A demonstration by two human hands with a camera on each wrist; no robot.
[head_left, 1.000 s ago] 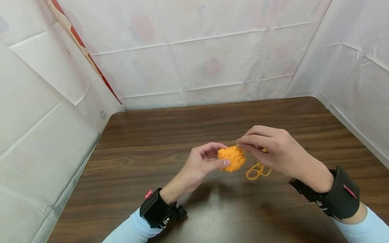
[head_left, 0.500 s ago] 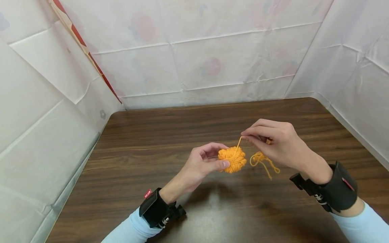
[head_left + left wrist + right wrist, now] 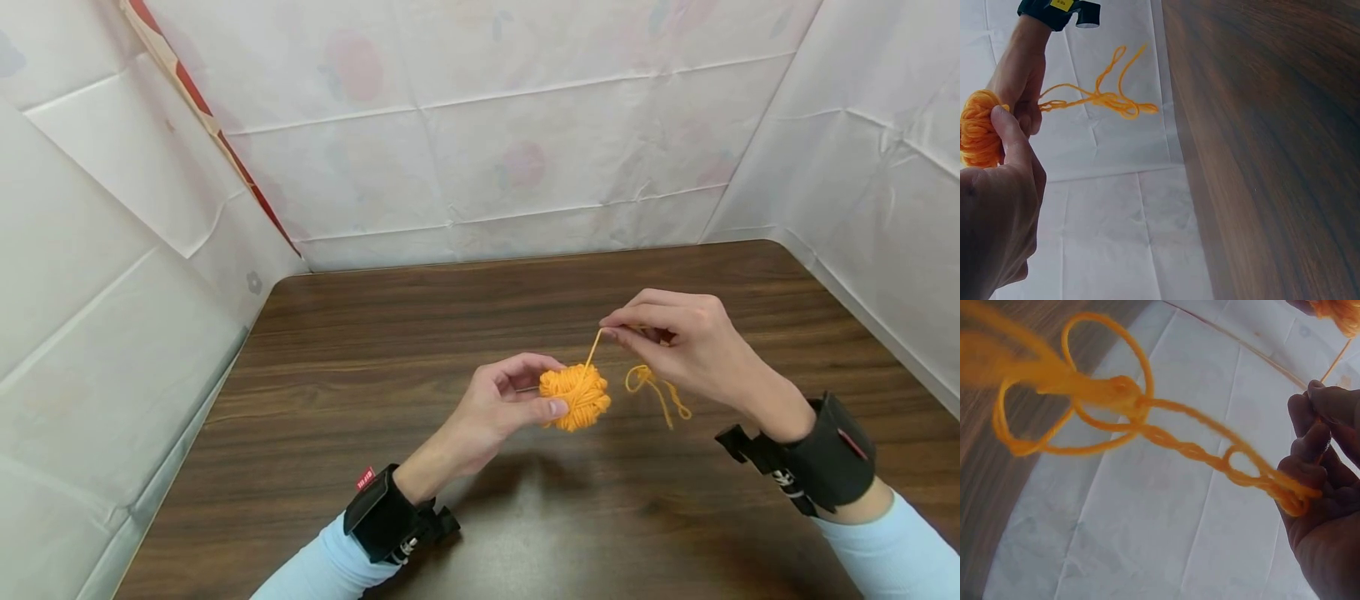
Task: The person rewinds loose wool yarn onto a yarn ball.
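A small ball of orange yarn (image 3: 574,396) hangs above the brown table (image 3: 375,350), pinched between the thumb and fingers of my left hand (image 3: 510,404). A taut strand runs up from the ball to my right hand (image 3: 667,337), which pinches it just above and to the right. A tangle of loose yarn loops (image 3: 654,385) dangles below the right hand. The left wrist view shows the ball (image 3: 979,134) beside my thumb and the loops (image 3: 1107,103) trailing away. In the right wrist view the loops (image 3: 1116,403) hang from my fingers (image 3: 1319,456).
White sheeting (image 3: 487,125) walls the table in at the back, left and right. A red stripe (image 3: 217,137) runs down the left back corner. Black wrist straps (image 3: 386,517) sit on both forearms.
My right hand has lifted up and to the right, drawing the strand out of the ball. The dangling loops rose off the table with it. The left hand and ball stayed put.
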